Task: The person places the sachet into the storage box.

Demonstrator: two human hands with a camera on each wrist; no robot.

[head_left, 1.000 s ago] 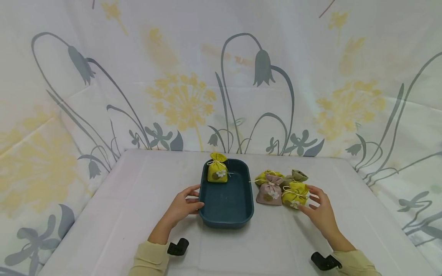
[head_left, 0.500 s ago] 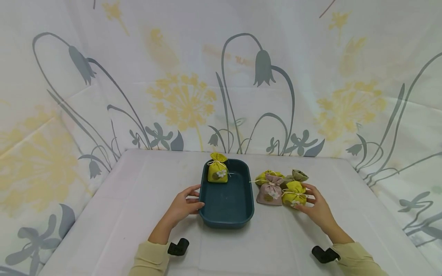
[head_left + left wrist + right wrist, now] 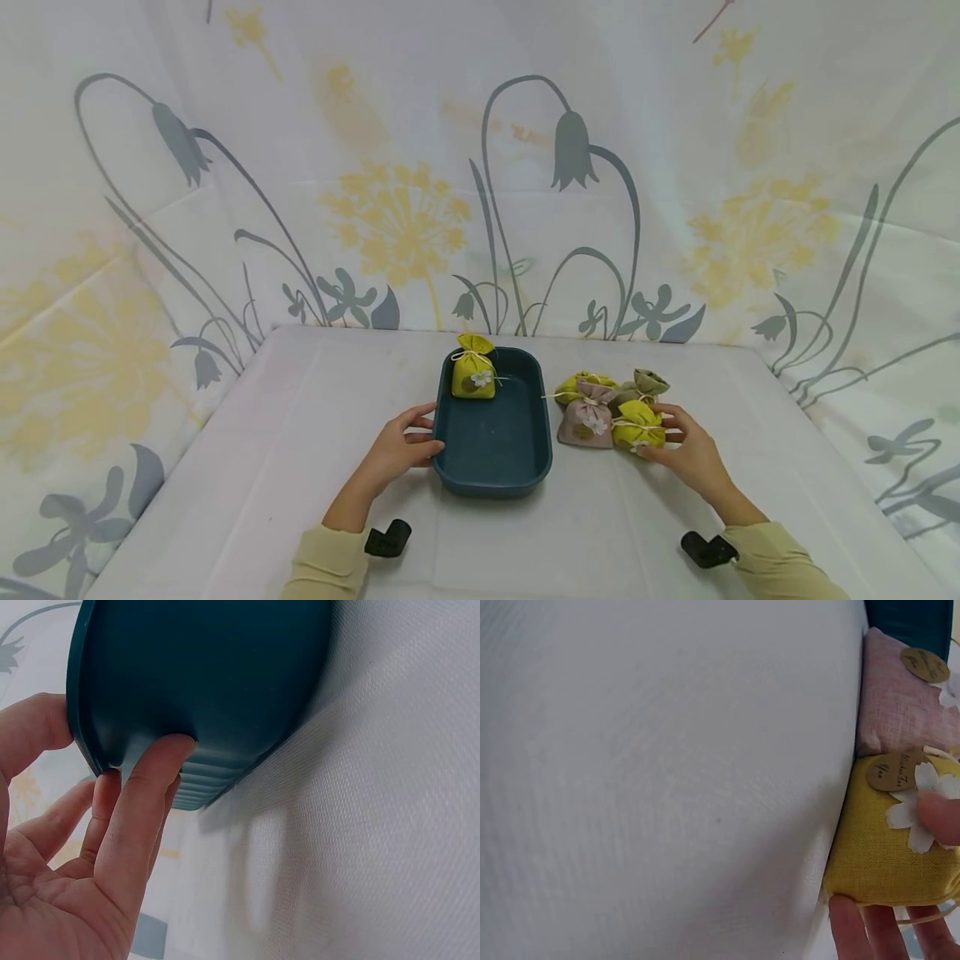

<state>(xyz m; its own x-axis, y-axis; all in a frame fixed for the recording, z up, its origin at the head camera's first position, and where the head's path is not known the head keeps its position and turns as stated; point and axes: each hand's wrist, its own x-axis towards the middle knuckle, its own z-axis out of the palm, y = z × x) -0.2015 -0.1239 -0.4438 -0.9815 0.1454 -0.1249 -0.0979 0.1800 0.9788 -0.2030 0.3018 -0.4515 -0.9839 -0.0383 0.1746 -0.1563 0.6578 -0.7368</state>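
Observation:
My left hand [image 3: 400, 442] holds the left side of a dark teal plastic bin [image 3: 491, 483], its thumb at the rim. In the left wrist view its fingertips touch the outer wall of the bin [image 3: 210, 667] below that rim. My right hand [image 3: 693, 450] grips a yellow cloth drawstring pouch [image 3: 637, 418], thumb on the front and fingers along the right side. The right wrist view shows the thumb over the white flower of this yellow pouch [image 3: 885, 862], beside its round brown tag. Another yellow pouch [image 3: 472, 382] stands upright in the bin's back left corner.
A pink pouch [image 3: 585, 423] sits just left of the gripped one. Behind them are another yellow pouch [image 3: 573, 386] and an olive pouch [image 3: 643, 384]. A white cloth [image 3: 600, 542] covers the table, and a flower-print curtain [image 3: 420, 125] hangs behind.
My right hand has moved slightly left and its fingers have drawn in around the yellow pouch, whose tied top has shifted a little left. My left hand and the bin have not moved.

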